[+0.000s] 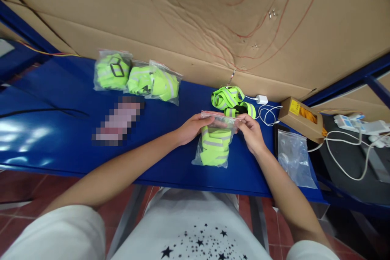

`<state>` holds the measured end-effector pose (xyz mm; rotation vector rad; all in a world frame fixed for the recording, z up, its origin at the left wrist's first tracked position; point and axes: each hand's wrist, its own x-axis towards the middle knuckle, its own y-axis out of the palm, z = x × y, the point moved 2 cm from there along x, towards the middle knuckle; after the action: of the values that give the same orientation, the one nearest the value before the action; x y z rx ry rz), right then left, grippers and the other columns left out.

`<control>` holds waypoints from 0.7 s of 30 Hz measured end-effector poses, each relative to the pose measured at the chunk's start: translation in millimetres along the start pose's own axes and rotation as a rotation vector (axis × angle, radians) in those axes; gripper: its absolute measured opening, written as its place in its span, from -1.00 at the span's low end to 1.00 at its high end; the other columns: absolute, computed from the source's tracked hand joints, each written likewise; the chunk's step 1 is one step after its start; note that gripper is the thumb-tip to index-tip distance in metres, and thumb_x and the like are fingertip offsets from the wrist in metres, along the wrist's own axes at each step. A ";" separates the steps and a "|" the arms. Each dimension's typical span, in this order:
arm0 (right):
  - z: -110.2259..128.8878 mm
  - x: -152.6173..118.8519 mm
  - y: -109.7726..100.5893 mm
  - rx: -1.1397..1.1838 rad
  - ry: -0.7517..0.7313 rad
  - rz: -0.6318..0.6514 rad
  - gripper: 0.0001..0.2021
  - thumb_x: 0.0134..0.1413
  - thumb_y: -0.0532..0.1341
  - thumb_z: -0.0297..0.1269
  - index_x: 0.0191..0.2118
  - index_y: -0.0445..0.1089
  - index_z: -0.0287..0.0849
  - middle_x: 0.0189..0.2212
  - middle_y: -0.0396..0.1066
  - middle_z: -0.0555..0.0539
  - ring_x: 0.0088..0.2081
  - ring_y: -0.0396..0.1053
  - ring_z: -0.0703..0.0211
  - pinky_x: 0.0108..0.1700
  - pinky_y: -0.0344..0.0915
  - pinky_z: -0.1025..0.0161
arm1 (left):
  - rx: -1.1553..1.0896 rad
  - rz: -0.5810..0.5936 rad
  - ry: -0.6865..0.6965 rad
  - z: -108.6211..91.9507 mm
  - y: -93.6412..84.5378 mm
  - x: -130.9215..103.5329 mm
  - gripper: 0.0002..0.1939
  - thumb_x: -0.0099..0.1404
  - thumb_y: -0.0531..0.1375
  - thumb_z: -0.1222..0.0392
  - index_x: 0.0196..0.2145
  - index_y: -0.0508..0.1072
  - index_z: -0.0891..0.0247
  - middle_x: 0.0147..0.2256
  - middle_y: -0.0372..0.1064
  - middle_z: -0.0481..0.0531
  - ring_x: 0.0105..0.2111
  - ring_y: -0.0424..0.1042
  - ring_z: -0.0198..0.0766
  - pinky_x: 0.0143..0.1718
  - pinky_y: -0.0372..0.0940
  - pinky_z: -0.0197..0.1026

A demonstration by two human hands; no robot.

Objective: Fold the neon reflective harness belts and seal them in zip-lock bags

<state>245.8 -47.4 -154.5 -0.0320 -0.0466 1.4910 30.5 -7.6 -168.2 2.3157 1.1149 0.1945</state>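
Note:
A clear zip bag [215,146] with a folded yellow-green reflective strap inside lies near the front edge of the blue table. My left hand [193,128] pinches the bag's top left corner between thumb and fingers. At the top right corner, my right hand [250,130] grips the same red-lined seal. The bag's top edge is stretched between both hands. Just behind it sits a loose reflective strap [228,98] in a heap, with a black part showing.
Filled bags [112,71] stand at the back left, and a blurred pinkish item [118,122] lies before them. On the right are an empty clear bag [294,156], a cardboard box [301,118], a white charger [261,99] and white cables. A cardboard wall [189,28] rises behind.

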 end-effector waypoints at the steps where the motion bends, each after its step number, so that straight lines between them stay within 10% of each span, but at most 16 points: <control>1: 0.3 -0.4 0.6 0.003 0.014 0.008 -0.78 0.07 0.39 -0.08 -0.34 0.44 -0.09 -0.49 0.43 0.08 -0.49 0.33 0.29 -0.37 0.30 0.27 | 0.008 0.005 0.008 0.1 0.8 -0.2 -0.51 0.25 0.43 0.00 0.05 0.60 0.31 -0.05 0.63 0.24 -0.01 0.60 0.05 0.08 0.40 -0.01; 21: 1.4 -1.9 0.6 -0.139 0.091 0.208 -0.81 0.05 0.36 -0.14 -0.35 0.45 -0.14 -0.50 0.41 0.06 -0.50 0.29 0.29 -0.43 0.19 0.31 | 0.229 0.173 0.030 10.8 4.5 -0.2 -0.45 0.35 0.34 -0.11 0.14 0.55 0.31 0.11 0.54 0.23 0.17 0.48 0.01 0.31 0.20 0.01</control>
<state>245.0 -49.2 -153.1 -0.2228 -0.0749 1.6907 37.2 -14.6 -174.8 2.6230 0.9952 0.1739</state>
